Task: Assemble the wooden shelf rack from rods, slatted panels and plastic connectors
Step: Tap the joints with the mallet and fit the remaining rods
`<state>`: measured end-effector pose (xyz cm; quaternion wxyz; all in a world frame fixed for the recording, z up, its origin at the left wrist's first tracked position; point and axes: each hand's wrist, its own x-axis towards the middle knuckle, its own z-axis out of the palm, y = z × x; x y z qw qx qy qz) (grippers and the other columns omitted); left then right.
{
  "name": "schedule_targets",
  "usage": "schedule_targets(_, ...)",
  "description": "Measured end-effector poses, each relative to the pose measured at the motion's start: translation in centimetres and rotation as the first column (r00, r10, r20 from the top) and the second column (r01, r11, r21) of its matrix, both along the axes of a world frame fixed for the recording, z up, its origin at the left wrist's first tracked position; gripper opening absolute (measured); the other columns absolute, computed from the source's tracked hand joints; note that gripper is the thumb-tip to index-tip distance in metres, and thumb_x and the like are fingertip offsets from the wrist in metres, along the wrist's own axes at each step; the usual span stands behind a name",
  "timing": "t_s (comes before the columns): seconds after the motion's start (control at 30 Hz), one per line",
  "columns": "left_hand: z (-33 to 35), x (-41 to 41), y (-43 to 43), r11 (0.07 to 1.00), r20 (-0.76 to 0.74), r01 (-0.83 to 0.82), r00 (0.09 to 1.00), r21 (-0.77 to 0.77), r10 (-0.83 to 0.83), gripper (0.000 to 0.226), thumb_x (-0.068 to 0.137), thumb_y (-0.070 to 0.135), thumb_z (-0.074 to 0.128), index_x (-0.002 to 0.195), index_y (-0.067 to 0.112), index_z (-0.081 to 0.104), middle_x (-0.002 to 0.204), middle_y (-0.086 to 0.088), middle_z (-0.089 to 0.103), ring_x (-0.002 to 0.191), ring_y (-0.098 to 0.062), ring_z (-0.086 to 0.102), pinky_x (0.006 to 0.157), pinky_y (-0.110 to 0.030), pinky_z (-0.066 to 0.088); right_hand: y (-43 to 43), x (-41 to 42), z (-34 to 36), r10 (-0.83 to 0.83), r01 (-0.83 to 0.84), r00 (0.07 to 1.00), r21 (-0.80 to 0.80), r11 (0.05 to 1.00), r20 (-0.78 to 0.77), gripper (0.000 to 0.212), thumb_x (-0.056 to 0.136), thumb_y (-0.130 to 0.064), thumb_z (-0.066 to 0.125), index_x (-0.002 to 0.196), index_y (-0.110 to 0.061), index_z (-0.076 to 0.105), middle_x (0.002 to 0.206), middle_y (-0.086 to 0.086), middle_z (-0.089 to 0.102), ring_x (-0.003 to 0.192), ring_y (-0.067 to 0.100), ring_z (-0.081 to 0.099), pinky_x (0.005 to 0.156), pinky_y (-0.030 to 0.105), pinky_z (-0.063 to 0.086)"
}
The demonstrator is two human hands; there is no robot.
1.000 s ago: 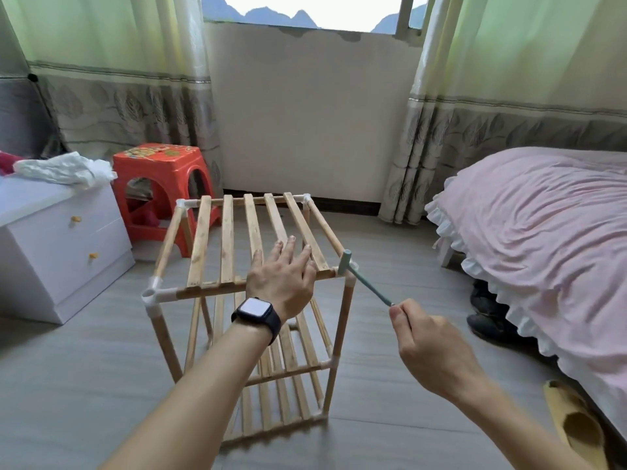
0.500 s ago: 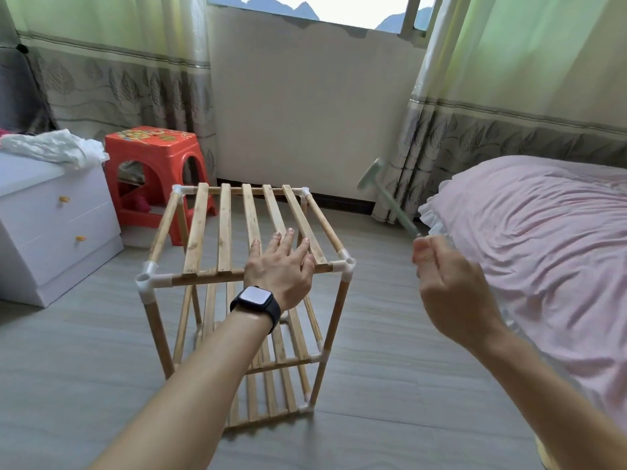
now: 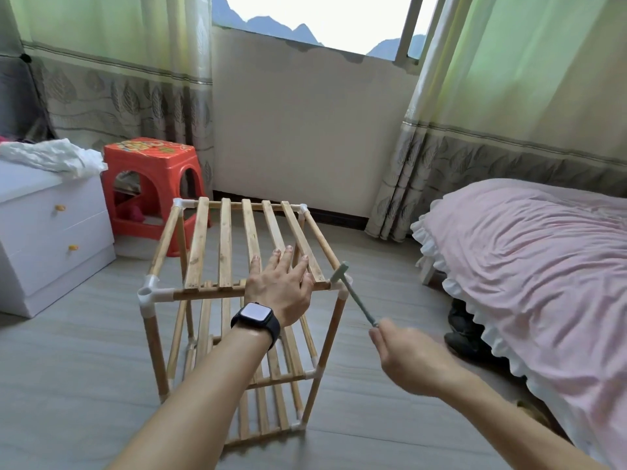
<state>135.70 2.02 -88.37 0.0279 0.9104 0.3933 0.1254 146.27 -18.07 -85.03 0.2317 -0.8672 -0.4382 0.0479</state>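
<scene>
The wooden shelf rack [image 3: 203, 252] stands upright on the floor, with slatted panels at the top, middle and bottom and white plastic connectors at the corners. My left hand [image 3: 280, 290] lies flat on the near edge of the top panel, fingers straight. My right hand [image 3: 403, 354] grips the handle end of a small grey-green hammer [image 3: 354, 293]. The hammer's head sits on the near right corner connector [image 3: 342, 291]. The near left connector [image 3: 149, 293] has an open socket facing up.
A white drawer unit [image 3: 51, 239] with a crumpled cloth on top stands at the left, a red plastic stool [image 3: 152, 178] behind the rack. A bed with a pink cover [image 3: 529, 266] fills the right side, dark shoes [image 3: 464, 330] beneath its edge. Curtains hang along the back wall.
My right hand had raised the hammer up and to the right half a second ago; now it has swung down and the head is back on the near right connector. My left hand stayed put.
</scene>
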Motion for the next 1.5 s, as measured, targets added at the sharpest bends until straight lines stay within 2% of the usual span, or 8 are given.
schedule_targets(0.03, 0.0, 0.0, -0.1, 1.0, -0.004, 0.005, 1.0, -0.002, -0.005, 0.055, 0.104, 0.05, 0.013, 0.158, 0.037, 0.011, 0.167, 0.003, 0.004, 0.154, -0.019, 0.005, 0.123, -0.053, 0.003, -0.1, 0.2, 0.3, -0.013, 0.014, 0.999, -0.031, 0.999, 0.04, 0.028, 0.107, -0.04, 0.027, 0.088, -0.025, 0.039, 0.065, -0.001, 0.053, 0.053, 0.015, 0.045, 0.049, 0.033, 0.034)
schedule_targets(0.13, 0.2, 0.0, 0.2, 1.0, 0.007, 0.001, 1.0, 0.007, -0.001, 0.055, 0.104, 0.05, 0.013, 0.158, 0.037, 0.013, 0.167, 0.003, 0.005, 0.154, -0.019, 0.006, 0.121, -0.053, 0.002, 0.4, -0.1, 0.8, -0.042, 0.018, 0.999, 0.566, 0.824, 0.029, 0.027, 0.105, -0.038, 0.03, 0.085, -0.021, 0.039, 0.055, 0.005, 0.053, 0.046, 0.018, 0.049, 0.046, 0.035, 0.036)
schedule_targets(0.3, 0.0, -0.2, -0.1, 1.0, -0.005, 0.004, 1.0, -0.006, -0.004, 0.058, 0.104, 0.051, 0.013, 0.158, 0.031, 0.016, 0.167, 0.002, 0.006, 0.154, -0.018, 0.007, 0.122, -0.053, 0.004, -0.6, 0.5, -2.0, 0.017, -0.008, 0.998, -0.137, 0.99, 0.065, 0.028, 0.107, -0.041, 0.027, 0.085, -0.026, 0.035, 0.067, -0.003, 0.051, 0.062, 0.021, 0.049, 0.059, 0.04, 0.035)
schedule_targets(0.43, 1.5, 1.3, 0.5, 0.985, 0.018, -0.106, 0.994, -0.137, 0.109, 0.074, 0.097, 0.069, 0.015, 0.152, 0.025, 0.036, 0.167, -0.005, 0.009, 0.152, -0.03, 0.015, 0.119, -0.056, 0.008, -1.5, 1.9, -0.7, -0.113, 0.116, 0.993, 0.274, 0.955, -0.025, 0.029, 0.106, -0.032, 0.035, 0.078, -0.025, 0.037, 0.058, 0.004, 0.056, 0.059, 0.03, 0.053, 0.06, 0.045, 0.036)
schedule_targets(0.6, 2.1, 4.8, 0.0, 0.956, -0.041, -0.193, 0.981, -0.222, 0.188, 0.093, 0.081, 0.081, 0.034, 0.15, 0.018, 0.039, 0.166, -0.018, 0.001, 0.152, -0.038, 0.004, 0.115, -0.067, -0.003, -3.3, 2.5, -2.3, -0.133, 0.16, 0.984, 0.275, 0.948, -0.115, 0.032, 0.105, -0.034, 0.04, 0.076, -0.023, 0.047, 0.057, 0.003, 0.057, 0.057, 0.02, 0.055, 0.061, 0.041, 0.042)
schedule_targets(0.9, 4.0, 3.2, 0.3, 0.9, -0.048, 0.234, 0.962, -0.369, -0.27, 0.068, 0.092, 0.057, 0.056, 0.154, 0.037, 0.032, 0.167, -0.002, -0.002, 0.153, -0.024, -0.002, 0.121, -0.046, 0.004, -4.9, 3.0, -4.4, -0.131, 0.192, 0.972, 0.335, 0.923, -0.197, 0.035, 0.105, -0.033, 0.044, 0.074, -0.016, 0.048, 0.053, -0.004, 0.049, 0.056, 0.013, 0.05, 0.051, 0.025, 0.034)
schedule_targets(1.2, 2.6, 3.5, 0.7, 0.976, 0.112, 0.211, 0.973, -0.054, -0.204, 0.037, 0.105, 0.038, 0.04, 0.139, 0.032, 0.052, 0.141, 0.006, 0.051, 0.121, -0.017, 0.05, 0.103, -0.042, 0.04, -5.9, 1.6, -4.3, -0.007, 0.093, 0.974, 0.367, 0.926, -0.228, 0.038, 0.105, -0.026, 0.041, 0.071, -0.012, 0.046, 0.049, -0.009, 0.045, 0.045, 0.009, 0.038, 0.046, 0.024, 0.03)
schedule_targets(1.5, -2.9, 1.2, 0.7, 0.97, 0.141, 0.199, 0.974, -0.143, -0.179, 0.06, 0.103, 0.055, 0.008, 0.158, 0.036, -0.005, 0.162, 0.018, -0.018, 0.149, -0.004, -0.017, 0.12, -0.053, -0.013, -3.3, 1.9, -3.2, 0.123, -0.062, 0.981, 0.353, 0.933, -0.153, 0.037, 0.105, -0.038, 0.033, 0.077, -0.02, 0.05, 0.048, -0.005, 0.046, 0.042, 0.01, 0.041, 0.043, 0.027, 0.033)
